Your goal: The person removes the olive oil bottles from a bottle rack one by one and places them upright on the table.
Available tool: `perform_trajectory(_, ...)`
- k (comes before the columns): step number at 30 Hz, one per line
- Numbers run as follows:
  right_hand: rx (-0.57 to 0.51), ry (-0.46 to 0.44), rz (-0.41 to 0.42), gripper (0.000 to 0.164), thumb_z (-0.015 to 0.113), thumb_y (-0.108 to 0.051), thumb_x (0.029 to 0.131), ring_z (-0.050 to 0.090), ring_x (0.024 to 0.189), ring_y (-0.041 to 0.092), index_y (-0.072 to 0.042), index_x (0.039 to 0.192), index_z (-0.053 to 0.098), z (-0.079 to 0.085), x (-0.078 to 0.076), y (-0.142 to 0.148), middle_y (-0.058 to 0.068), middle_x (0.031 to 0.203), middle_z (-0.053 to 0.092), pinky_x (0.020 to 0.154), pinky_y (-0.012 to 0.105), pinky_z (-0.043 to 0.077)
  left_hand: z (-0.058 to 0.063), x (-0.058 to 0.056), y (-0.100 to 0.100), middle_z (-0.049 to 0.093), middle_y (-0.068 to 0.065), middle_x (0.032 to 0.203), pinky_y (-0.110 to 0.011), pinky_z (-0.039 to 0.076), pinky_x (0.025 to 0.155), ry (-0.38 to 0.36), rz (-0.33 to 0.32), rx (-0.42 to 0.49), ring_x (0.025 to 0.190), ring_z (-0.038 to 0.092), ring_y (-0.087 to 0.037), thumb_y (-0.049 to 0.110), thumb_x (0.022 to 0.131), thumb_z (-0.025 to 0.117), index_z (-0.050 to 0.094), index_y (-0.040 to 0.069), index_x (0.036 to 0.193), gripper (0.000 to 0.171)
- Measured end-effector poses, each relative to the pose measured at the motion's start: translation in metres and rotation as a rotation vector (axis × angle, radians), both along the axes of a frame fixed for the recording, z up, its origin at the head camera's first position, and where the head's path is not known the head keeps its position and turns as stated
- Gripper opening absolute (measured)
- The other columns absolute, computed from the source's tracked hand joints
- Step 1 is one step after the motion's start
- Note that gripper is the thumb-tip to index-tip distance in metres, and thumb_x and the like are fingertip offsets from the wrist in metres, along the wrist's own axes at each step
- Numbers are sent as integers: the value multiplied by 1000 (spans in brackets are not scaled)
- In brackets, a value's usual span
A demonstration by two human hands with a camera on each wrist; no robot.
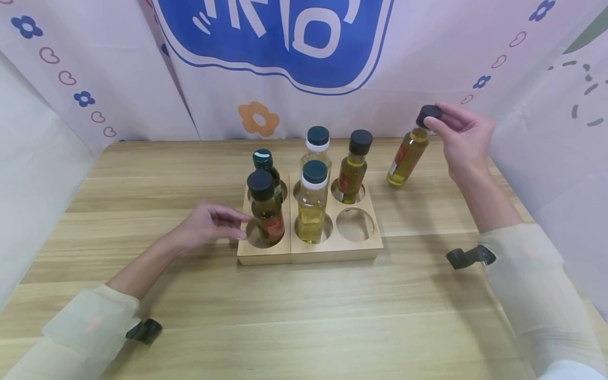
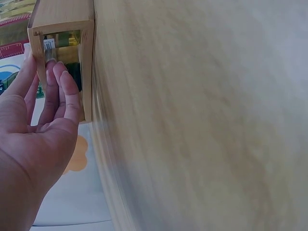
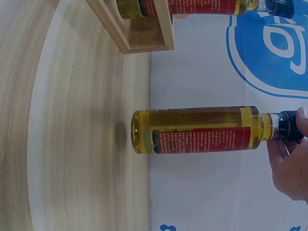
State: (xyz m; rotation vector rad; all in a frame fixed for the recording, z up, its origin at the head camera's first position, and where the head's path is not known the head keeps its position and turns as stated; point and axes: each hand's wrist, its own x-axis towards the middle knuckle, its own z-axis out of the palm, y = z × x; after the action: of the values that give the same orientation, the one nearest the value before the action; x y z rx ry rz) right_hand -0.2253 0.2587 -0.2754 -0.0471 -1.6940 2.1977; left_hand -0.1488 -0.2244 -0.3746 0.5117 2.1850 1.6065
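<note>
My right hand (image 1: pixel 467 134) pinches the black cap of an oil bottle (image 1: pixel 407 157) with a red label, right of the wooden bottle rack (image 1: pixel 334 254). In the right wrist view this bottle (image 3: pixel 197 131) has its base close over the table. At the rack's left end, my left hand (image 1: pixel 209 227) grips the edge of the top board. The left wrist view shows several of its fingers (image 2: pixel 71 94) inside the open end, with the thumb side outside. Beside that hand, a black-capped bottle (image 1: pixel 268 216) stands in the front left hole. The front right hole (image 1: pixel 355 225) holds no bottle.
Two clear bottles with green caps, a front one (image 1: pixel 312 208) and a rear one (image 1: pixel 317 145), stand in the middle holes. A dark green-capped bottle (image 1: pixel 264 161) is at back left, another black-capped bottle (image 1: pixel 352 171) at back right. A printed cloth (image 1: pixel 218 100) hangs behind the table (image 1: pixel 266 322).
</note>
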Motion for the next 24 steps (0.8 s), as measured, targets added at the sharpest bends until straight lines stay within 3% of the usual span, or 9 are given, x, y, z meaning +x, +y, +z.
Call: perform_trajectory(24,11,-104,-69,39,87,5,79,75,105,15,-6,115,77,-6,-20,3,14,123,73,97,20,55,2,1,-1,76,-13,106,-27,62,75,-20,1,-2,82,71,-14,-4,86,80,69,-13,118,35)
